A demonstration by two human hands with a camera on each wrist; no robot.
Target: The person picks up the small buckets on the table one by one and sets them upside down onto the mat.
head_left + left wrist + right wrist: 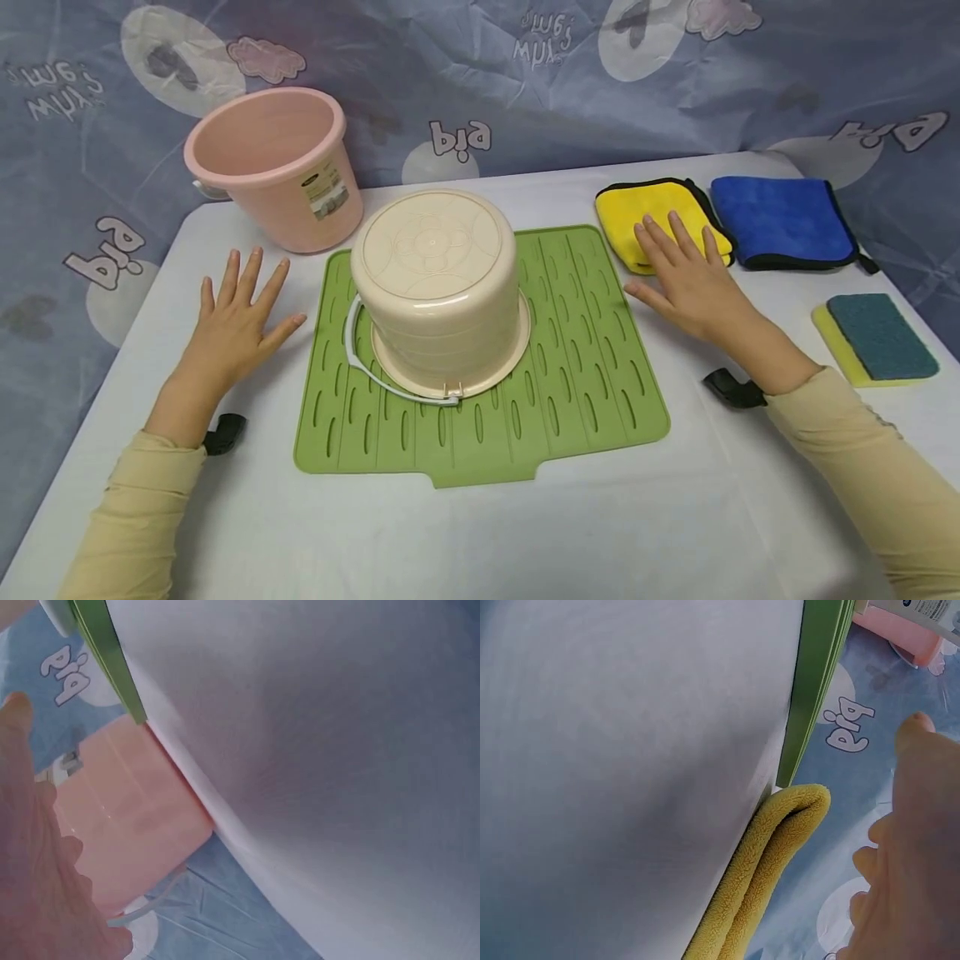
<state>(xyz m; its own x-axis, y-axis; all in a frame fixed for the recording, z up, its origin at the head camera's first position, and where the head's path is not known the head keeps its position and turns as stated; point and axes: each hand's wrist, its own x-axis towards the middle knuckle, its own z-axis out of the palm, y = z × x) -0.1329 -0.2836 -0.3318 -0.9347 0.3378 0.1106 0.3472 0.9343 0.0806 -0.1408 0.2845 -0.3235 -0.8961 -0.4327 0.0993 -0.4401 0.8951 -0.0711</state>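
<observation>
A cream bucket (435, 283) stands upside down on a green drying mat (585, 367), its pale handle lying along the near left side. To the mat's left, my left hand (234, 333) is spread with straight fingers and holds nothing. My right hand (693, 287) is spread too, its fingers overlapping the folded yellow cloth (622, 221) in the head view. In the right wrist view that hand is apart from the yellow cloth (761, 877). A pink bucket (300, 208) stands upright beyond my left hand; its side (127, 817) shows in the left wrist view.
A folded blue cloth (780, 221) lies beside the yellow one at the back right. Nearer on the right is a sponge (877, 337) with a green scouring side. A patterned blue-grey sheet (360, 50) hangs behind the white table (360, 542).
</observation>
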